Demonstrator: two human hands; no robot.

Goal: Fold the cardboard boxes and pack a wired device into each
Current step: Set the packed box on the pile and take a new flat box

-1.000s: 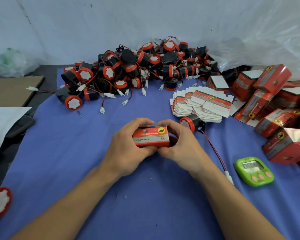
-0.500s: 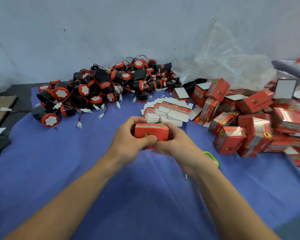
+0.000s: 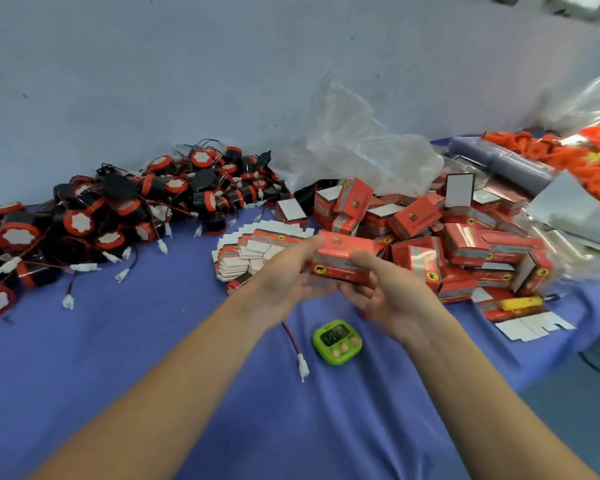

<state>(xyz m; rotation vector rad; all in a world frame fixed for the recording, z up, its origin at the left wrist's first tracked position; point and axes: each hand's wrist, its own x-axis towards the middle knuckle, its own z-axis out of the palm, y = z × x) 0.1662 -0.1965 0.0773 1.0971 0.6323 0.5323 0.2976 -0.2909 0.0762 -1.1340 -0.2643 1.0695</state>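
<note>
Red box [image 3: 343, 259] | judged light, thin card, crushable | gripped from beneath by right hand [image 3: 392, 299] | left hand [image 3: 284, 282] laid straight-fingered against its end | corners advised for holding, not faces

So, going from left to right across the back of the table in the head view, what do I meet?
A pile of wired devices, stack of flat box blanks, heap of folded red boxes, orange parts.

A closed red box [image 3: 343, 259] is held level in the air. Black-and-red wired devices [image 3: 118, 216] lie heaped left, folded boxes [image 3: 465, 237] right.
</note>
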